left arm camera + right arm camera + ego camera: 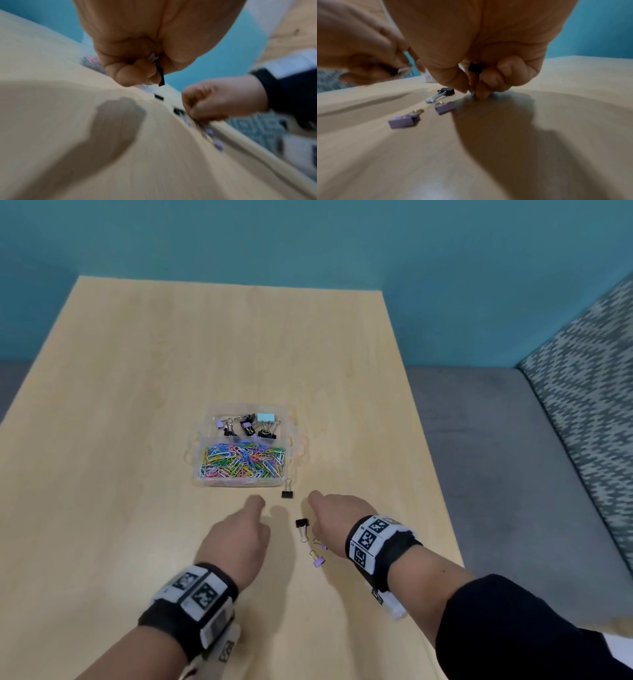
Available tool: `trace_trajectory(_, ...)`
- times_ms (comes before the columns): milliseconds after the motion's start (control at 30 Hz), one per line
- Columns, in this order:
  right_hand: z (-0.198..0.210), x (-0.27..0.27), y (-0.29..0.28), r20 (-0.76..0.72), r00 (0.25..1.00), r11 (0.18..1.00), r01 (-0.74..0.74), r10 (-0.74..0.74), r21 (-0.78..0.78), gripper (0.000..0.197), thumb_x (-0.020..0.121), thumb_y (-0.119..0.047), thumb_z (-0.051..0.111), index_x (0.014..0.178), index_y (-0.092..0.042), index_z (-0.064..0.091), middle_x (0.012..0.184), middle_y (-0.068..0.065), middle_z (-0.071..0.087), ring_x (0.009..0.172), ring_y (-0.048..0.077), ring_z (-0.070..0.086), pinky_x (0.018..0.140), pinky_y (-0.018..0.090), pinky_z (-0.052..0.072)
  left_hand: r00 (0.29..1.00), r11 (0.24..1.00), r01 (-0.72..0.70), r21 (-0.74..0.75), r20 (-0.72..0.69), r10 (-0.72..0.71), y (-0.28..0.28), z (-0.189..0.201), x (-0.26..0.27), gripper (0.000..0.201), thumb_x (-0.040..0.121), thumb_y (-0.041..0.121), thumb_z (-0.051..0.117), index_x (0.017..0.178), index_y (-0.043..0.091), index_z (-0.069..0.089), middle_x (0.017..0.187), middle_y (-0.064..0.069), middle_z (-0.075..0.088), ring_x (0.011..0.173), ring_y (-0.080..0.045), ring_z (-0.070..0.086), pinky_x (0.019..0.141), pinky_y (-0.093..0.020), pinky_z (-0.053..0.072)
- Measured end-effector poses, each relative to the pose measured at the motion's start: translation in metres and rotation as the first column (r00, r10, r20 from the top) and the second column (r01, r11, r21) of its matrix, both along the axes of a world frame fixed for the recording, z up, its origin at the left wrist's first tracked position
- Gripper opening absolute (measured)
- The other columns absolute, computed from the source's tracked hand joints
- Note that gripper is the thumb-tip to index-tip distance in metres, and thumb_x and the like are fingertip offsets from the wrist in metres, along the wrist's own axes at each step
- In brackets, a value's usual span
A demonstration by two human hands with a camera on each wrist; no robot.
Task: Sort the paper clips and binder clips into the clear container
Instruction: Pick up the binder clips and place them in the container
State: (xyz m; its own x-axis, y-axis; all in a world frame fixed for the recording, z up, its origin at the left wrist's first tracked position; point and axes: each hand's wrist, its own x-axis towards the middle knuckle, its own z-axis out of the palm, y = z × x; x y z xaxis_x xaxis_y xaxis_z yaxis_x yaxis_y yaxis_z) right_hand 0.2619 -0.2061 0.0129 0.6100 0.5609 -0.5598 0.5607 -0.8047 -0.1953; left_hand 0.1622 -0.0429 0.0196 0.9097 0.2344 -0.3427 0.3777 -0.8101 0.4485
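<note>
The clear container [205,474] holds coloured paper clips [244,462] in its near compartment and binder clips [248,424] in the far ones. My left hand [251,510] hovers just in front of it. Its curled fingers [130,71] grip a black binder clip [161,76]. My right hand [320,503] is low over the table with a black binder clip [475,68] tucked in its curled fingers [503,73], and the fingertips pinch something lilac. Loose on the table lie a black clip [287,494], another black clip [302,523] and two purple clips [404,121] [446,107].
The light wooden table [137,371] reaches a teal wall [308,241] at the back. To its right, a grey seat [496,457] and a patterned cushion [589,378] lie past the table's right edge.
</note>
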Motion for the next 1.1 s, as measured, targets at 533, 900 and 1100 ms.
trace_trajectory(533, 0.045, 0.066, 0.036, -0.750, 0.362, 0.371, 0.913, -0.554, 0.167, 0.023, 0.083, 0.009, 0.033, 0.077, -0.002, 0.052, 0.071, 0.018, 0.054, 0.054, 0.026, 0.051, 0.050, 0.031, 0.036, 0.965, 0.985, -0.149, 0.083, 0.229, 0.126, 0.114, 0.036, 0.129, 0.037, 0.093, 0.025, 0.044, 0.129, 0.018, 0.050, 0.115, -0.012, 0.058, 0.097, -0.030, 0.057, 0.083, -0.037, 0.046)
trace_trajectory(900, 0.062, 0.109, 0.119, -0.671, 0.598, 0.453, 0.792, -0.439, 0.409, 0.022, 0.091, -0.013, 0.058, 0.113, -0.009, 0.058, 0.100, 0.010, 0.057, 0.086, 0.027, 0.060, 0.086, 0.044, 0.056, 0.922, 0.907, 0.378, 0.184, 0.011, -0.386, -0.001, 0.004, 0.028, 0.034, 0.086, 0.010, 0.043, 0.118, 0.020, 0.043, 0.111, -0.005, 0.046, 0.083, -0.025, 0.047, 0.062, -0.036, 0.042)
trace_trajectory(1100, 0.055, 0.085, 0.061, -0.174, 0.913, 0.805, 0.407, -0.368, 0.431, 0.032, 0.088, -0.020, 0.056, 0.120, -0.016, 0.059, 0.111, 0.006, 0.064, 0.095, 0.024, 0.062, 0.085, 0.035, 0.051, 0.875, 0.814, 0.483, 0.323, -0.137, -0.464, -0.015, -0.012, 0.043, 0.055, 0.084, 0.011, 0.049, 0.135, 0.018, 0.031, 0.133, -0.011, 0.032, 0.107, -0.033, 0.046, 0.064, -0.038, 0.042)
